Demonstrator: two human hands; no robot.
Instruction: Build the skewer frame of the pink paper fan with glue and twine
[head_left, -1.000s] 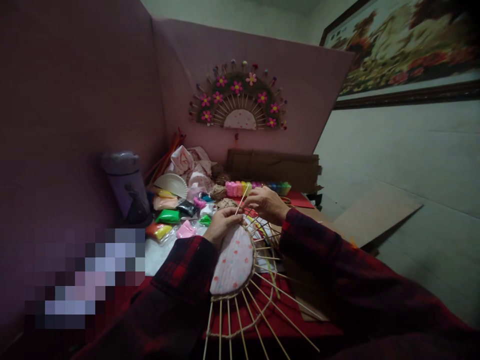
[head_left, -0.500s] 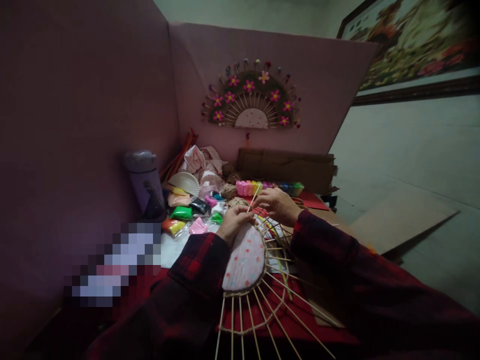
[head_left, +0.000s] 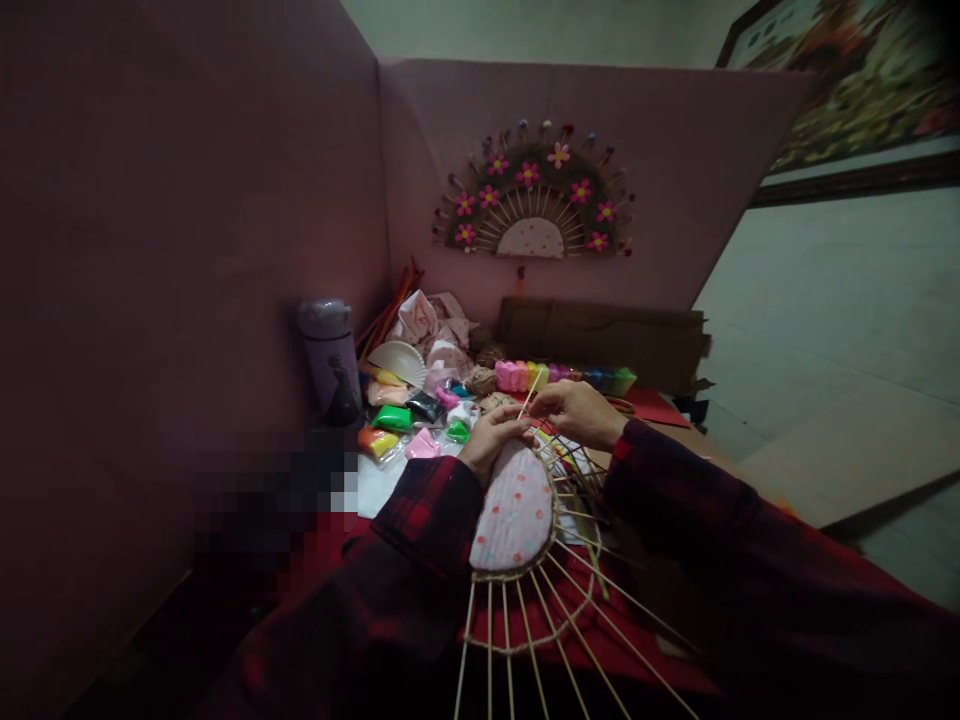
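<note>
A half-round fan frame lies before me, with a dotted pink cloth-covered half disc (head_left: 514, 515) at its centre. Thin wooden sticks (head_left: 534, 635) radiate from its curved edge, and a twine arc (head_left: 540, 642) crosses the nearer ones. At the frame's far end, my left hand (head_left: 491, 437) is closed on the fan, beside an upright stick (head_left: 532, 393). My right hand (head_left: 585, 410) is just right of that stick, its fingers pinched together. What the right fingertips hold is too small to make out. Strands hang below the right hand among the sticks.
Bagged coloured clay (head_left: 391, 419) lies left of the hands, with a purple tumbler (head_left: 332, 365) further left. Behind are a clay strip pack (head_left: 562, 376), bundled cloth (head_left: 420, 320) and cardboard (head_left: 600, 335). A finished flowered fan (head_left: 530, 238) hangs on the pink panel.
The whole scene has shifted right in view as the camera turned left. Both hands keep nearly the same places on the fan, with the right fingers bent slightly differently.
</note>
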